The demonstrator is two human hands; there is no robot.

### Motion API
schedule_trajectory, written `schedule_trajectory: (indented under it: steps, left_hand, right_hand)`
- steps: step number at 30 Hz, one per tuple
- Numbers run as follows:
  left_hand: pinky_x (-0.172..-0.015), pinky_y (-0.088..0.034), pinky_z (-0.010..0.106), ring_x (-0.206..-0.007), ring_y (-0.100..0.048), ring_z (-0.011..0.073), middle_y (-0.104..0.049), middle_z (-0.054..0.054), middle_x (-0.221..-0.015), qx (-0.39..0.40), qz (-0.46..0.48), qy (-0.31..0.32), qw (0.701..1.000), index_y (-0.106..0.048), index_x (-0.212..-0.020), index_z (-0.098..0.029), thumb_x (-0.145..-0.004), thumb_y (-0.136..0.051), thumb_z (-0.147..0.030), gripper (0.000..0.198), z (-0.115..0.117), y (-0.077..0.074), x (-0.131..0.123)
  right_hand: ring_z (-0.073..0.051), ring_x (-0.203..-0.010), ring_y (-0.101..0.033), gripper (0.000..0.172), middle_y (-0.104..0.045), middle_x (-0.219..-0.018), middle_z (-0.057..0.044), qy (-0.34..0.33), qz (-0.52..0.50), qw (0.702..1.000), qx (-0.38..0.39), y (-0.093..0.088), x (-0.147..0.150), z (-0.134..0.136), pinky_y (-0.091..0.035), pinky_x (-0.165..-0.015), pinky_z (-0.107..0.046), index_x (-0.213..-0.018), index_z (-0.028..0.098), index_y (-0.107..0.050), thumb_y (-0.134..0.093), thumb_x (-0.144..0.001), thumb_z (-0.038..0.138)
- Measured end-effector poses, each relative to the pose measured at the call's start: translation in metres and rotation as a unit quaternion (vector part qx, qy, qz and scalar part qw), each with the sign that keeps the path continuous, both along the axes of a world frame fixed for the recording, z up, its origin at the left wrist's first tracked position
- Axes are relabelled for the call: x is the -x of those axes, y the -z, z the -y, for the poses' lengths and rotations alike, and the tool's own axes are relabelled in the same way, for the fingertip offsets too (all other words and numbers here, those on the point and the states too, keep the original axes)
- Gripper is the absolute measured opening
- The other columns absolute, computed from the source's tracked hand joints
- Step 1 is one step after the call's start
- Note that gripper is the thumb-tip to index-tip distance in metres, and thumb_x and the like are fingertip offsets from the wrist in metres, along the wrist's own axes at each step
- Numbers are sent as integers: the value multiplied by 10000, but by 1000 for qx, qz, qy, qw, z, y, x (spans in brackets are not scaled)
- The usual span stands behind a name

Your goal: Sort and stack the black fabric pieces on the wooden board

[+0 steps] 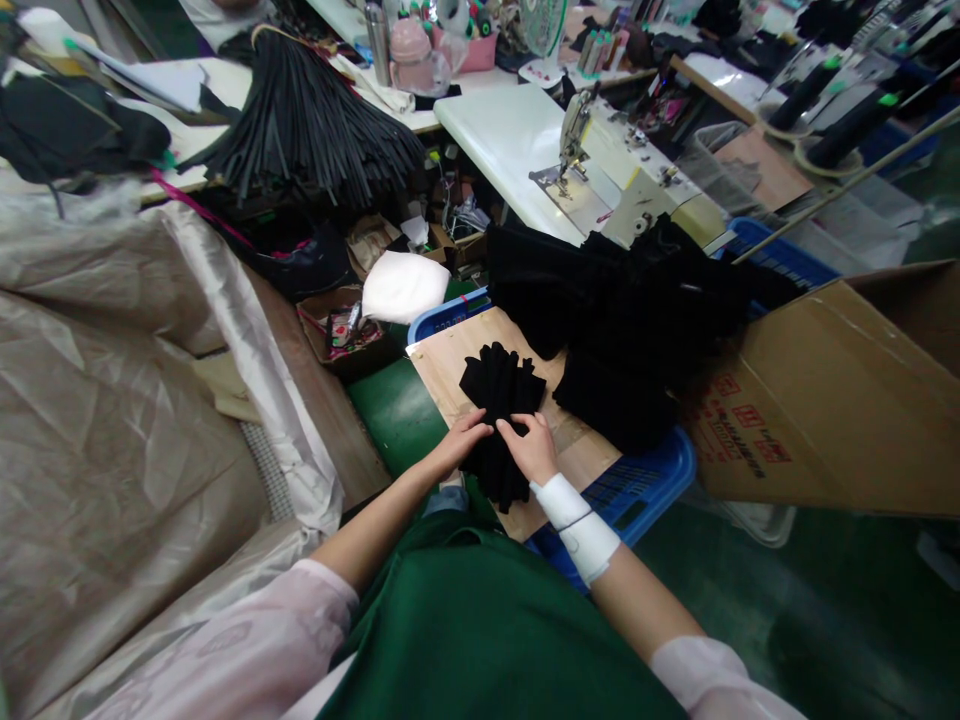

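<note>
A gathered stack of black fabric pieces (504, 385) lies on a tan cardboard sheet (431, 355), its edges fanned out in folds. My left hand (466, 438) grips the stack at its left side, fingertips pressed on the cloth. From the right, my right hand (532, 450) pinches the same stack, thumb and index finger close to the left fingertips. A white wrap (576, 525) covers my right wrist. Beneath the cardboard sits a blue plastic basket (679, 465). A larger heap of black fabric (630, 340) rests just beyond, partly over the cardboard.
An open cardboard box (832, 400) stands on the right. Ahead is a sewing machine (577, 150) on a white table (502, 125). Black strips (307, 120) hang in a bundle at the back left. A beige cover (112, 450) drapes the left side. A white cushion-like bundle (405, 287) lies ahead.
</note>
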State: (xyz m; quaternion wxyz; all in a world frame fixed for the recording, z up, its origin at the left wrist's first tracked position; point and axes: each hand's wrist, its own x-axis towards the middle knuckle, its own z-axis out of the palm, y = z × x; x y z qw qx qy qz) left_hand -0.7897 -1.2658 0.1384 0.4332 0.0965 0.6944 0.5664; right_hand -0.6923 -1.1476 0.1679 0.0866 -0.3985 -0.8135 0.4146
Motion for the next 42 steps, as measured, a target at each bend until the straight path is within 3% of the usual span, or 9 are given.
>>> schedule_trajectory:
  steps: [6, 10, 14, 19, 23, 31, 37, 42]
  left_hand:
    - [-1079, -412, 422, -1276, -519, 312, -628, 72, -1318, 0, 37, -16, 999, -663, -1190, -182, -701, -588, -259, 500, -3, 0, 1]
    - [-1057, -433, 436, -1204, -566, 326, -678, 96, -1218, -6, -18, 23, 1000, -658, -1145, -151, -661, -673, -284, 502, -6, -7, 1]
    - [-995, -478, 438, -1094, -625, 318, -700, 108, -1132, -18, -49, 29, 998, -625, -1142, -128, -619, -761, -341, 581, -6, -10, -1]
    - [-1000, -473, 416, -1124, -621, 304, -712, 73, -1133, -66, 124, -38, 989, -660, -1100, -179, -678, -729, -444, 503, -1, -2, -1]
    - [-1004, -462, 416, -1159, -607, 306, -722, 89, -1108, -45, 213, -108, 970, -671, -1091, -170, -746, -608, -585, 544, 1, 5, -1]
    - [-1007, -464, 432, -1128, -611, 314, -698, 84, -1154, -56, 40, 3, 998, -657, -1080, -167, -672, -747, -446, 501, -1, -6, 1]
    - [-965, -496, 451, -1058, -635, 309, -696, 109, -1088, -6, -60, -5, 998, -607, -1079, -144, -634, -783, -433, 559, -8, -7, -7]
    - [-980, -482, 468, -1085, -624, 318, -675, 139, -1136, 8, -101, -24, 995, -595, -1113, -135, -646, -786, -417, 578, -13, -5, -15]
  right_hand:
    - [-264, -1055, -606, 405, -629, -1040, -133, 8, -4, 1000, 11, -1, 0, -1, -454, -973, -358, -928, 158, -742, -617, -808, 525]
    - [-281, -1056, -603, 482, -622, -1080, -145, 8, 17, 1000, 21, -2, 2, 1, -463, -952, -362, -959, 146, -734, -655, -757, 576]
    - [-273, -1043, -597, 335, -627, -1067, -137, 4, 3, 1000, 11, 8, 1, -1, -454, -948, -361, -924, 156, -725, -623, -791, 446]
    - [-229, -892, -588, 267, -616, -870, -86, -2, -33, 999, 19, 23, -5, -10, -458, -864, -345, -701, 198, -635, -478, -850, 355]
    - [-212, -829, -562, 276, -574, -776, -53, 7, -45, 998, 39, 26, -6, -14, -444, -814, -329, -602, 221, -527, -471, -841, 346]
    - [-216, -855, -562, 297, -582, -829, -62, 13, -63, 996, 62, 31, -7, -13, -428, -840, -333, -624, 220, -537, -465, -842, 409]
    - [-227, -856, -562, 342, -584, -808, -70, 6, -62, 997, 53, 28, -7, -11, -437, -861, -354, -630, 224, -535, -418, -851, 457]
    - [-255, -909, -601, 404, -617, -898, -109, -9, -51, 997, 53, 16, -6, -7, -460, -888, -375, -741, 199, -638, -482, -834, 559]
